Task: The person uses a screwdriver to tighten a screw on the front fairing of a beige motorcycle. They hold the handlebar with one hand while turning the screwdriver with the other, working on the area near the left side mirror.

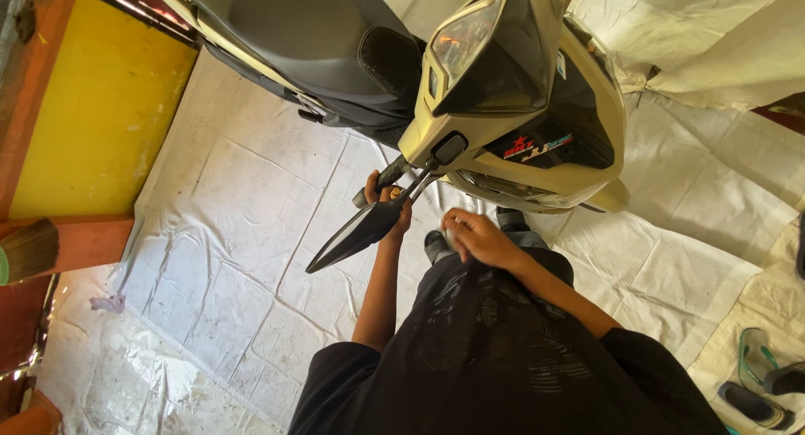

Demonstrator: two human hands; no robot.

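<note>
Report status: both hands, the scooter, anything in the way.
Left hand closed on handlebar grip, behind mirror. Right hand curled near the body, contents unclear. Scooter parked on white sheet. Nothing in the way.

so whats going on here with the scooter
A person in a black shirt stands at the front of a cream-coloured scooter parked on white sheeting. Their left hand is wrapped around the handlebar grip, just behind the black mirror that hangs off the bar. Their right hand is held in front of their body, below the scooter's front panel; whether its fingers hold anything small cannot be told. A pair of sandals lies at the right edge.
</note>
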